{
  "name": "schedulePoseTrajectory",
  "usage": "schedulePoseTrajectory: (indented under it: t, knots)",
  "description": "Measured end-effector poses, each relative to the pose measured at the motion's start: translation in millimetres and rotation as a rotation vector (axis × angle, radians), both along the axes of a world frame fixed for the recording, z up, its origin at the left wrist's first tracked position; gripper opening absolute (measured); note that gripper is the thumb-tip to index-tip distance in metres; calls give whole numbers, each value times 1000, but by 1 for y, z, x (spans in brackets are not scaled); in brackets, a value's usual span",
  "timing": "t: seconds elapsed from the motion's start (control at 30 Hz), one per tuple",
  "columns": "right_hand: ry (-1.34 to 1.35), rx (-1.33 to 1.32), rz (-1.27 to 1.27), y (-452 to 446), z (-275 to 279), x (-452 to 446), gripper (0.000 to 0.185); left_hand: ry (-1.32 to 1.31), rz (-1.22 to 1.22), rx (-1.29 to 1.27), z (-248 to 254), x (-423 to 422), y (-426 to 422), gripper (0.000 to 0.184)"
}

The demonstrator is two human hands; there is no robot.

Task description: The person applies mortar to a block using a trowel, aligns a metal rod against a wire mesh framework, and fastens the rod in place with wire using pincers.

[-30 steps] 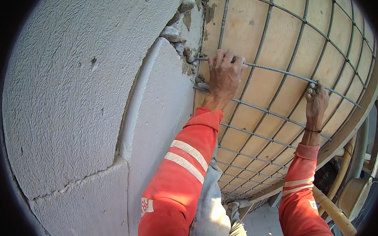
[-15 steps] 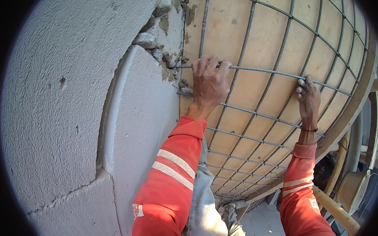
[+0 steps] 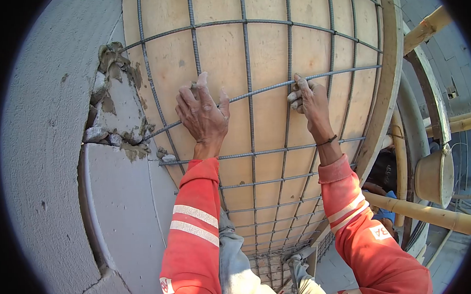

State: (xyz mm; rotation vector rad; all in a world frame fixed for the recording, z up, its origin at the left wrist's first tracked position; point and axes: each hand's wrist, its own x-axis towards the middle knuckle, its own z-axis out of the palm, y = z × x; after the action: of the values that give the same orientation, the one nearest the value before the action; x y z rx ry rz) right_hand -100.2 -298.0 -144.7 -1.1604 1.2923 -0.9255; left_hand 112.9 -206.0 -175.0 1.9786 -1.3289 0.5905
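Observation:
My left hand (image 3: 204, 114) lies over a ribbed steel reinforcing bar (image 3: 267, 89), its fingers spread apart and pointing upward; the bar passes behind the hand. Farther right along that same bar, my right hand (image 3: 313, 105) pinches it between thumb and curled fingers. The bar slants, lower at the wall side and higher at the right. It crosses several lengthwise bars (image 3: 248, 58) of a steel grid. Beneath the grid are pale wooden boards (image 3: 219, 49). What lies under my left palm is hidden.
To the left stands a grey block wall (image 3: 44, 153) with a broken, mortar-patched gap (image 3: 117, 102). A wooden edge board (image 3: 387, 105) borders the grid on the right. Beyond it are bamboo poles (image 3: 430, 213), a hanging bucket (image 3: 433, 176) and another person (image 3: 384, 173), partly hidden.
My view has swung to the right. The fingers of my left hand, earlier wrapped round the bar, are now spread and raised. My right hand still grips the bar.

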Motion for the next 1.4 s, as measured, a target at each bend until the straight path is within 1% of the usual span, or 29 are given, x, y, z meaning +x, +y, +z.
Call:
schedulePoseTrajectory:
  t: [0.07, 0.13, 0.2, 0.23, 0.3, 0.33, 0.4, 0.43, 0.5, 0.53, 0.6, 0.63, 0.67, 0.7, 0.77, 0.8, 0.87, 0.9, 1.0, 1.07, 1.1, 1.13, 1.2, 1.23, 1.3, 1.4]
  knots:
    - [-56, -40, -19, 1, 2, 1, 41, -16, -4, 5, -3, 1, 1, 56]
    - [0, -38, -12, -2, -2, -11, 40, -22, -19, -11, -6, 1, -2, 55]
    - [118, -250, -59, -3, -7, -22, 38, -41, -18, -49, -9, 3, -4, 52]
    - [192, -318, -161, -1, 4, -32, 34, -62, -8, -63, -10, 4, -5, 49]
    - [404, -711, -402, -26, -8, -71, 28, -68, -6, -72, -14, 3, -7, 48]
    - [431, -737, -463, -33, 4, -85, 27, -74, 1, -83, -15, 5, -6, 48]
    - [581, -894, -512, -63, 9, -121, 30, -79, -4, -72, -15, 6, -6, 46]
    - [577, -883, -505, -77, 7, -134, 30, -74, -17, -78, -14, 5, -5, 44]
    - [864, -900, -581, -99, 8, -154, 38, -66, -11, -52, -13, 4, -3, 42]
    - [867, -904, -594, -99, 11, -155, 38, -52, -13, -37, -11, 2, -5, 40]
    - [661, -675, -454, -97, 8, -149, 42, -50, -5, -26, -14, 1, -6, 41]
    - [551, -697, -500, -96, 3, -145, 36, -51, 15, -1, -14, 1, -5, 42]
    - [553, -700, -515, -100, -10, -147, 36, -52, 2, -8, -13, 0, -5, 42]
    - [585, -807, -570, -106, -28, -150, 35, -34, -13, -17, -12, -1, -5, 44]
    - [678, -961, -674, -103, -39, -146, 32, -24, -19, -13, -15, -1, -5, 48]
    - [673, -948, -667, -104, -44, -150, 32, -30, -14, 0, -15, -3, -5, 48]
    - [559, -936, -636, -106, -54, -150, 24, -48, 16, 51, -14, -2, -4, 51]
    - [506, -879, -642, -100, -48, -147, 18, -62, 35, 67, -13, -1, -4, 51]
    - [519, -935, -669, -103, -52, -147, 17, -30, 58, 93, -12, -3, -5, 52]
    - [498, -912, -666, -102, -50, -145, 15, 8, 27, 101, -13, -4, -3, 54]
    - [551, -1007, -678, -103, -53, -147, 12, 3, 59, 116, -13, -5, 0, 54]
    - [512, -1028, -678, -105, -56, -148, 11, -6, 44, 105, -13, -6, 0, 54]
    - [394, -977, -679, -105, -59, -147, 11, -24, 43, 82, -12, -3, -3, 55]
    - [384, -980, -669, -107, -58, -147, 11, -32, 32, 67, -14, -2, -3, 55]
    - [466, -880, -661, -101, -57, -151, 11, -33, 30, 57, -19, -2, -1, 56]
    - [441, -854, -653, -93, -37, -143, 12, -24, 37, 88, -19, 0, -1, 56]
